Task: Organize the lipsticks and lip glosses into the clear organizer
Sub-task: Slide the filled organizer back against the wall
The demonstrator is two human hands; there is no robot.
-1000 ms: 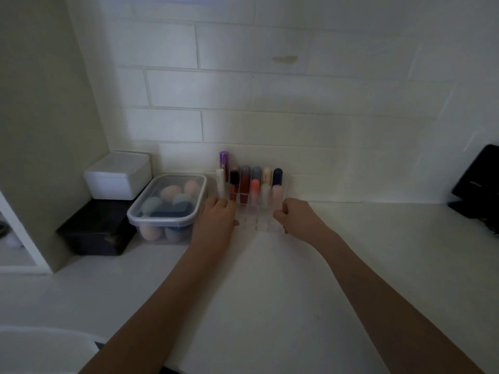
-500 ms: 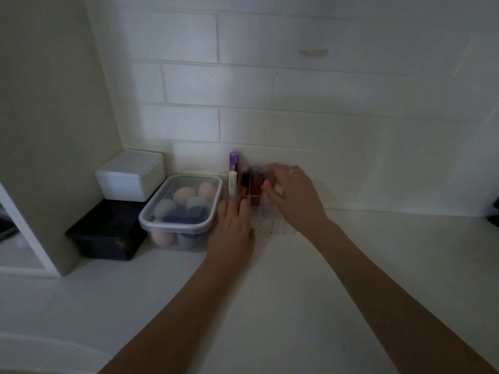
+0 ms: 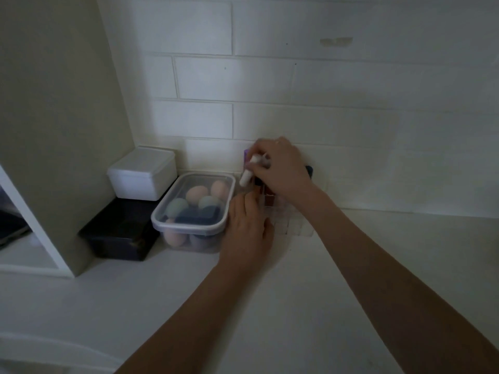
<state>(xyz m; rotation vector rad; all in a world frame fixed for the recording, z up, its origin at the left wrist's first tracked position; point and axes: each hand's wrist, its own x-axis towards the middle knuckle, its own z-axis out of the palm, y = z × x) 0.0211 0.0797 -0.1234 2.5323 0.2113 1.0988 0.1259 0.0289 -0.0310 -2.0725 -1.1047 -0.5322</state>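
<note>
My right hand (image 3: 280,168) is up over the back left corner of the clear organizer (image 3: 291,225), fingers pinched shut around a white tube (image 3: 248,174), which hangs tilted, its lower end pointing down and left toward the slots. A second ago this hand was resting at the organizer's right side with nothing in it; half a second ago it had crossed over the tops of the tubes; now it has the white one lifted clear of its slot. So I read this as a re-seat or a swap, not a fresh arrival.

My left hand (image 3: 247,225) lies flat and mostly open on the countertop (image 3: 297,292), fingertips against the organizer's left front edge, bracing it, much where it was before.

Behind my right hand a purple cap (image 3: 246,155) peeks out, and dark and red tubes (image 3: 267,193) stand in the back rows against the tiled wall (image 3: 297,117). The front rows look empty. Just left, touching or nearly so, sits the lidded sponge tub (image 3: 194,209).

The counter shows no loose lipsticks, so I judge we are near the end: this tube needs a slot.
</note>
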